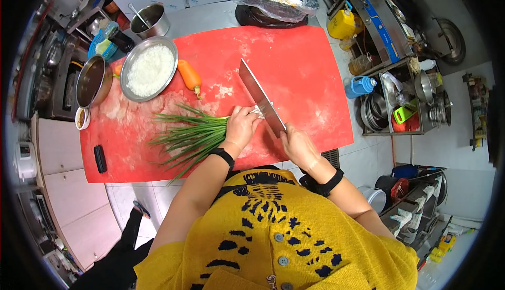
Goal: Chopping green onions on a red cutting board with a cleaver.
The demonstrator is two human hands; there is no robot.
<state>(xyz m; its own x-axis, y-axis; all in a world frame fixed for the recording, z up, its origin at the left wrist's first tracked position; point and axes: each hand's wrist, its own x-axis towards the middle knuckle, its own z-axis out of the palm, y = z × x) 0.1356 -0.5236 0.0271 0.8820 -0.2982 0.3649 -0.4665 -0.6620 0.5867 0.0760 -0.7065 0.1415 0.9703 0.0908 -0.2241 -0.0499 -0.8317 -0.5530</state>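
My left hand (240, 127) grips a bunch of green onions (189, 132) near its white ends. The green leaves fan out to the left over the red cutting board (300, 65). In my right hand (298, 144) is the handle of a cleaver (258, 93). Its broad blade stands on edge at the white ends, just right of my left fingers, and points away from me. Whether the edge is in the onions or only beside them, I cannot tell. Beyond the leaves lies a carrot (190, 78), next to a metal bowl of white rice (152, 71).
At the left are a pan of dark liquid (92, 81), a small white cup (82, 118) and a black object (100, 159). A metal pot (152, 22) and a plastic-covered container (278, 2) stand at the back. Another person's leg (132, 227) shows at lower left.
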